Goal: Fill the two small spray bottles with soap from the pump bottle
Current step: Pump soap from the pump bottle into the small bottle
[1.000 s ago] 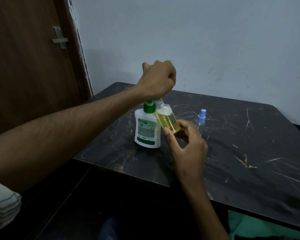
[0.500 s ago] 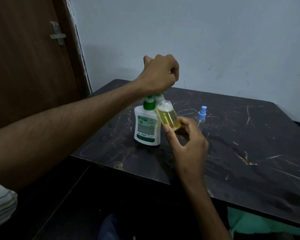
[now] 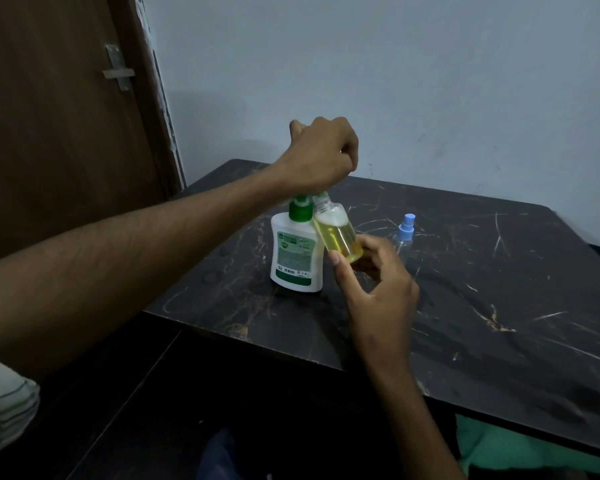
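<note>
White pump bottle (image 3: 297,252) with green collar and label, yellow soap in a clear spray bottle (image 3: 338,235), a blue-capped one (image 3: 405,233), black marble-veined worktop (image 3: 499,289).

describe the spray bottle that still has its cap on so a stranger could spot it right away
On the dark marbled table, look right of the white pump bottle with the green pump. Just behind the right hand stands a small clear spray bottle. Unlike the tilted, uncapped bottle of yellow soap, it stands upright with a light blue spray cap.

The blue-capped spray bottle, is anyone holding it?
No, the blue-capped spray bottle stands alone on the table, behind the right hand.
</note>
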Demonstrator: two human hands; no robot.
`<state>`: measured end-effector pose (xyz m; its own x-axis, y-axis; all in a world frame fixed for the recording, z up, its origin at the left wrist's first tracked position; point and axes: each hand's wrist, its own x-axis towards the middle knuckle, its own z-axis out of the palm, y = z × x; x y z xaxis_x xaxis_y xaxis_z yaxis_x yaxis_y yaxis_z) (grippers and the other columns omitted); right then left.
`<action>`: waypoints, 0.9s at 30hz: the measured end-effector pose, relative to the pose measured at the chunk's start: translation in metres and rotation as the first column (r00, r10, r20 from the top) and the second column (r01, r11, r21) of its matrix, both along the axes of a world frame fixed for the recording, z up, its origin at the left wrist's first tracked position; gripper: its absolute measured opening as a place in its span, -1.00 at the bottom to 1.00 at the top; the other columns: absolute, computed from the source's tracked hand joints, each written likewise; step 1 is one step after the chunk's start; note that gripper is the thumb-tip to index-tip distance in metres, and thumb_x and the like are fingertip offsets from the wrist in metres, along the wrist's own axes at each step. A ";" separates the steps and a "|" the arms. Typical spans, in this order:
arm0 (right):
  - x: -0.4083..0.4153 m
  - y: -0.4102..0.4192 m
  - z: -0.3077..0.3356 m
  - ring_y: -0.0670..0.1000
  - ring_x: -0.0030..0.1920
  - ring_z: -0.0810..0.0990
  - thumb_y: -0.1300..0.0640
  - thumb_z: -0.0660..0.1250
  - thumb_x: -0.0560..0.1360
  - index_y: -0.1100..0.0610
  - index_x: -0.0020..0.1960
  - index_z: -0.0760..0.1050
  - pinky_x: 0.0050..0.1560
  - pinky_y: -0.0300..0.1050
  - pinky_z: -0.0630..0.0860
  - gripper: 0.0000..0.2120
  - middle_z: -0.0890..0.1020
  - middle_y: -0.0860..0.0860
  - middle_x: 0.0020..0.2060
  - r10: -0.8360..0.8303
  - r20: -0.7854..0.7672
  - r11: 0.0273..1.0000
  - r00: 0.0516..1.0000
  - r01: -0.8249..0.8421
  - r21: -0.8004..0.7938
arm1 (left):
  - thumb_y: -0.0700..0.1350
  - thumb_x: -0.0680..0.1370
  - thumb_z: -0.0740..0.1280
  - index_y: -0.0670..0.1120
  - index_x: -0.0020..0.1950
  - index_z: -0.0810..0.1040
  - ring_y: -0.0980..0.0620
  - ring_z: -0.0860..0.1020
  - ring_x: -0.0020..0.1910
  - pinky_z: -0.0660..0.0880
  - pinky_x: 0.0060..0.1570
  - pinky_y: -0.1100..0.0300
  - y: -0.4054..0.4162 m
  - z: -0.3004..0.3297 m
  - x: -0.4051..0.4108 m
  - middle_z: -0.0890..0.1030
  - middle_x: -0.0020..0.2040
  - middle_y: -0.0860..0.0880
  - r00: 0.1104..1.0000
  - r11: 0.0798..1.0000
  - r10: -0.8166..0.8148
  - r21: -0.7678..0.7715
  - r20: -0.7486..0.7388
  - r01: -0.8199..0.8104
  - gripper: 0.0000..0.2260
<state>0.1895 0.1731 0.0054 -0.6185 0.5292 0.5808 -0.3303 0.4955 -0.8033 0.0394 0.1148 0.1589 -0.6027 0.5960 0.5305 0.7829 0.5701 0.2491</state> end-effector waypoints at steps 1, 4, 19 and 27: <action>0.000 0.000 0.000 -0.27 0.08 0.65 -0.07 0.49 0.56 -0.07 0.21 0.58 0.07 -0.44 0.52 -0.74 0.66 -0.30 0.01 0.002 0.000 1.000 1.000 -0.002 -0.002 | -0.32 0.45 0.22 -0.13 -0.09 0.73 -0.01 0.57 0.10 0.09 0.15 0.03 0.000 0.001 0.000 0.70 0.09 -0.02 1.000 1.000 0.000 0.005 0.004 0.000 -0.71; 0.002 -0.001 0.002 -0.28 0.07 0.64 -0.06 0.49 0.56 -0.09 0.19 0.57 0.05 -0.47 0.50 -0.76 0.66 -0.30 -0.01 0.006 -0.008 1.000 1.000 -0.006 -0.003 | -0.32 0.47 0.22 -0.12 -0.07 0.73 0.01 0.55 0.08 0.10 0.14 0.04 0.001 0.003 0.001 0.69 0.11 -0.02 1.000 1.000 0.002 0.017 -0.005 -0.002 -0.71; 0.001 -0.001 0.001 -0.26 0.09 0.64 -0.06 0.49 0.57 -0.11 0.20 0.55 0.10 -0.44 0.53 -0.76 0.66 -0.29 0.01 0.004 0.000 1.000 1.000 -0.004 0.006 | -0.32 0.47 0.22 -0.11 -0.08 0.73 -0.03 0.59 0.12 0.07 0.16 0.04 0.002 0.002 0.001 0.71 0.08 -0.02 0.999 1.000 -0.018 -0.001 -0.042 0.018 -0.71; 0.003 -0.001 0.001 -0.23 0.09 0.66 -0.06 0.49 0.57 -0.11 0.19 0.56 0.12 -0.34 0.58 -0.77 0.67 -0.29 0.00 0.004 -0.013 1.000 1.000 -0.004 -0.007 | -0.32 0.47 0.22 -0.11 -0.09 0.72 -0.01 0.58 0.00 0.10 0.17 0.03 0.002 0.002 0.001 0.69 -0.05 0.01 0.999 1.000 -0.015 -0.006 -0.048 0.015 -0.71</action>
<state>0.1920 0.1721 0.0068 -0.6131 0.5311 0.5849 -0.3424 0.4886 -0.8025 0.0399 0.1172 0.1612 -0.5676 0.6078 0.5554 0.8025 0.5591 0.2082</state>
